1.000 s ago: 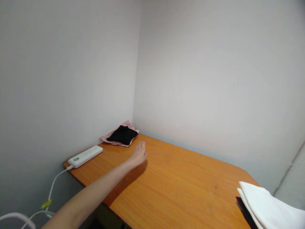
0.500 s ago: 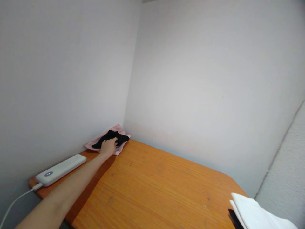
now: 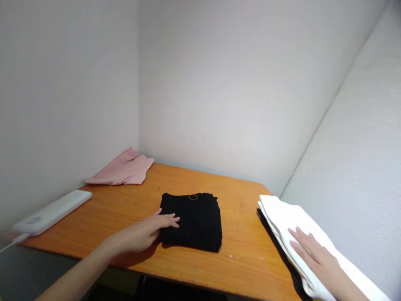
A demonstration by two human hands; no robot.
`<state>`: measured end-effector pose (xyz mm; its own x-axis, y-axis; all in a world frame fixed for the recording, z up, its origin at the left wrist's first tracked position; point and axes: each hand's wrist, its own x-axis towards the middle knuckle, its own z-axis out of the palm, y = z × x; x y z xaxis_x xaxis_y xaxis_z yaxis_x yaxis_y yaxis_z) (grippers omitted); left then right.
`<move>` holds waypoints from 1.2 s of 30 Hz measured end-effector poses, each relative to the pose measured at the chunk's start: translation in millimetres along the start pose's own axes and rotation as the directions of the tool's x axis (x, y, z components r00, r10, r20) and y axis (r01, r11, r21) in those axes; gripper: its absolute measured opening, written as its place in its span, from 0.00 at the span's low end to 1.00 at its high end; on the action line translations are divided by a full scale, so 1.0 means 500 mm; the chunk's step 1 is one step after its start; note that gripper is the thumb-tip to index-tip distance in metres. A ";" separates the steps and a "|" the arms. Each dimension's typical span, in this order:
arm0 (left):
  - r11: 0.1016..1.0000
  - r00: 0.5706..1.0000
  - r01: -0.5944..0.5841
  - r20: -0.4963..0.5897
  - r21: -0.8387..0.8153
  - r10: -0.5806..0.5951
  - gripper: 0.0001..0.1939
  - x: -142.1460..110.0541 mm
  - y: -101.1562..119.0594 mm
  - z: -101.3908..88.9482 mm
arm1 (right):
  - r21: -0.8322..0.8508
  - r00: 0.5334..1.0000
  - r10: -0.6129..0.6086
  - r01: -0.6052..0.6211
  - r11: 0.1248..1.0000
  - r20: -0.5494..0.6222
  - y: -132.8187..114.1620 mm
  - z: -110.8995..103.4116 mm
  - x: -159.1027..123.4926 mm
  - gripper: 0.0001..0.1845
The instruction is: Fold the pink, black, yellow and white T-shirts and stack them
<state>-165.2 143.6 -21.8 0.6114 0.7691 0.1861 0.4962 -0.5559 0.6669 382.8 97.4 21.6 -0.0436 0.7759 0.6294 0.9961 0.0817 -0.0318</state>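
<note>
A folded black garment (image 3: 196, 220) lies in the middle of the wooden table (image 3: 238, 255). My left hand (image 3: 150, 229) rests at its left edge, fingers stretched flat onto the cloth. My right hand (image 3: 313, 250) lies flat with fingers apart on a stack of folded white cloth (image 3: 291, 217) at the table's right end. A black item shows under that white stack, along its left edge. A folded pink cloth (image 3: 125, 169) sits in the far left corner against the wall.
A white power bank (image 3: 50, 212) with a cable lies along the table's left edge. Walls close the table in at the back and left, and a sloping white surface (image 3: 360, 146) rises on the right.
The black garment has moved from on top of the pink cloth in the corner to the middle of the table, brought by my left hand. My right hand has come into view on the white stack.
</note>
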 end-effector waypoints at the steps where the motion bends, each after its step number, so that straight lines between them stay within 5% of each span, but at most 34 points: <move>1: 1.000 0.999 0.009 0.042 -0.009 -0.008 0.31 -0.009 0.008 0.008 | 0.019 0.999 -0.023 0.022 1.000 0.028 -0.011 -0.012 -0.003 0.24; 4: 0.998 0.998 0.044 0.050 0.036 -0.045 0.30 -0.019 0.037 0.018 | 0.141 0.993 -0.090 0.079 0.987 0.072 -0.103 -0.053 -0.017 0.19; 7: 0.993 0.998 0.041 -0.061 0.108 -0.034 0.23 -0.017 0.103 0.030 | 0.237 0.978 -0.099 0.055 0.970 0.181 -0.245 -0.074 -0.056 0.14; 12: 0.991 0.983 0.024 -0.182 0.133 0.000 0.16 -0.007 0.258 0.121 | 0.345 0.933 -0.066 -0.065 0.936 0.355 -0.417 -0.036 -0.130 0.13; 15: 0.974 0.963 0.154 -0.248 0.165 -0.110 0.21 0.003 0.300 0.191 | 0.506 0.943 0.022 -0.197 0.840 0.331 -0.460 -0.006 -0.147 0.12; 18: 0.951 0.913 0.265 -0.361 0.162 -0.193 0.29 0.008 0.295 0.229 | 0.685 0.931 0.114 -0.333 0.648 0.346 -0.481 0.007 -0.147 0.08; 24: 0.963 0.890 0.263 -0.400 0.055 -0.220 0.17 0.002 0.264 0.211 | 0.797 0.814 0.151 -0.580 0.168 0.561 -0.515 0.013 -0.124 0.18; 29: 0.936 0.887 0.199 -0.352 -0.290 -0.298 0.15 -0.008 0.248 0.181 | 0.823 0.799 0.254 -0.568 0.022 0.544 -0.538 0.030 -0.104 0.27; 32: 0.759 0.782 0.195 -0.368 -0.621 -0.502 0.23 -0.020 0.229 0.148 | 0.852 0.839 0.204 -0.522 0.041 0.504 -0.536 0.007 -0.090 0.24; 34: 0.644 0.648 0.172 -0.407 -0.745 -0.644 0.27 -0.034 0.218 0.109 | 0.878 0.877 0.208 -0.462 0.127 0.432 -0.525 -0.031 -0.075 0.20; 36: 0.617 0.573 0.147 -0.442 -0.773 -0.690 0.26 -0.054 0.208 0.061 | 0.891 0.910 0.269 -0.382 0.246 0.316 -0.507 -0.083 -0.055 0.17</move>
<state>-111.4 55.4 20.7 -0.2641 0.9639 -0.0348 -0.0801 0.0140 0.9967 134.8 29.5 44.6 0.2043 0.9256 0.3185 0.1944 0.2806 -0.9399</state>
